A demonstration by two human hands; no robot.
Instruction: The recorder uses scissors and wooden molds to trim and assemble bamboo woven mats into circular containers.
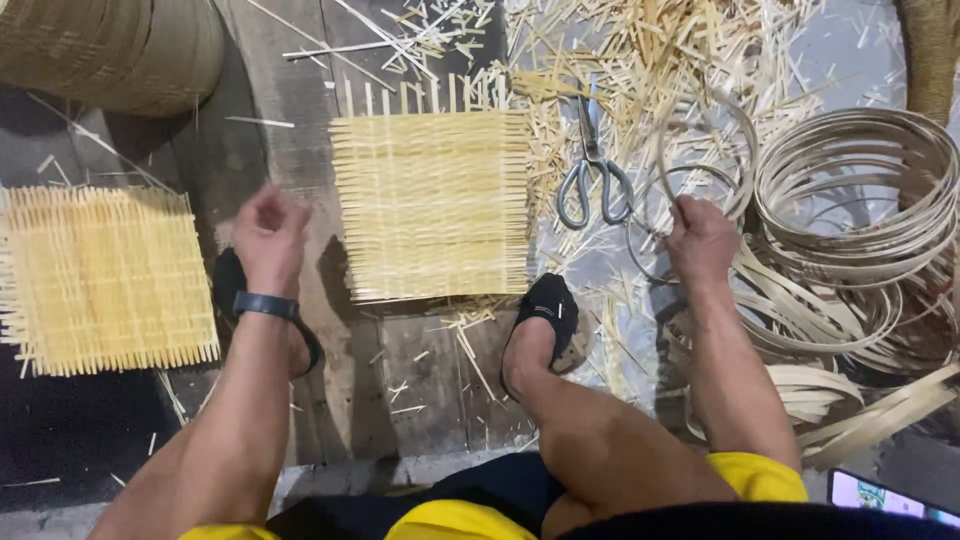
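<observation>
Gripping a thin bamboo hoop (pixel 700 160), a pale strip bent into a loop, the person's right hand (pixel 702 240) has its fingers curled tight around the loop's lower edge, so the ring rises away from the knuckles toward the scissors (pixel 594 170) lying just beside it. The left hand (pixel 268 235) hangs loosely closed over the floor, holding nothing that can be seen, between two square woven bamboo mats, one (pixel 432 205) ahead of the feet and one (pixel 105 280) at far left. A stack of finished hoops (pixel 855 190) lies right of the held ring, amid scattered bamboo offcuts (pixel 650 60).
</observation>
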